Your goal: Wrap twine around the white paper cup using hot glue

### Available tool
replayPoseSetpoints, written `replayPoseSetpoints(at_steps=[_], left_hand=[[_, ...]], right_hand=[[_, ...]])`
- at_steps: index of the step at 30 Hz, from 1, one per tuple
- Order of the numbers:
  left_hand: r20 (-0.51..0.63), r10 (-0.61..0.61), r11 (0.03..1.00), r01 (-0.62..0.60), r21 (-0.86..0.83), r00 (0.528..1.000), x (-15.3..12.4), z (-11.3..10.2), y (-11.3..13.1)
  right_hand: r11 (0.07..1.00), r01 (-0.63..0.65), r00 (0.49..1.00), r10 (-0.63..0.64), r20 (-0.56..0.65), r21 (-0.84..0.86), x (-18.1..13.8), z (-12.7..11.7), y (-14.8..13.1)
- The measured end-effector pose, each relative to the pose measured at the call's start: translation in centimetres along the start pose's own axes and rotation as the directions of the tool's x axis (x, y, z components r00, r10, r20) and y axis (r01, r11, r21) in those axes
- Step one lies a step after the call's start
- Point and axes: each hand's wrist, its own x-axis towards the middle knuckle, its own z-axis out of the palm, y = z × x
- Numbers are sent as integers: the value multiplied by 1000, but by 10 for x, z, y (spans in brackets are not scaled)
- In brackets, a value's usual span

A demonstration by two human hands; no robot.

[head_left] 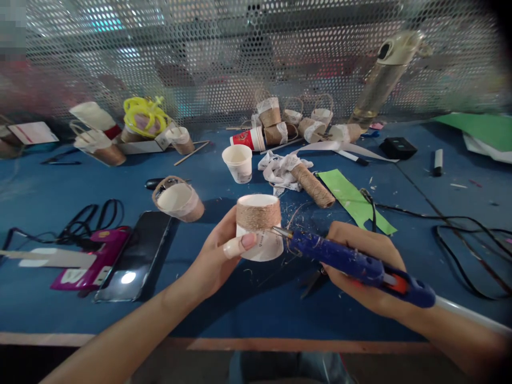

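While the fingers of my right hand (370,242) grip the blue glue gun (340,258), those of my left hand (216,253) clasp the white paper cup (264,249) above the desk (200,320), the nozzle (283,232) at the twine's lower edge. A thin, even bead beside the lowest coil, thumb clear of the hot tip, should serve best. Brown twine (258,216) bands the cup's upper part; printed white paper shows beneath. Beyond lies a twine spool (314,186).
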Motion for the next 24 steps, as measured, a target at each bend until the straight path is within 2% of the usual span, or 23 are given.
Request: replayPoseSetpoints(at_steps=[8,13,17,24], left_hand=[[-49,39,995,-34,99,998,1,-1,-4],[-53,125,976,-113,185,991,1,-7,-9],[-54,166,968,-152,201,985,2,-9,-9],[-73,165,969,-148,199,984,0,-11,-8]], right_hand=[[998,-1,1000,2,6,-60,0,1,-3],[994,38,999,-41,-28,-107,0,3,-3],[992,17,999,-23,-45,-121,-1,4,-2],[985,-11,998,0,-66,-175,0,4,-3]])
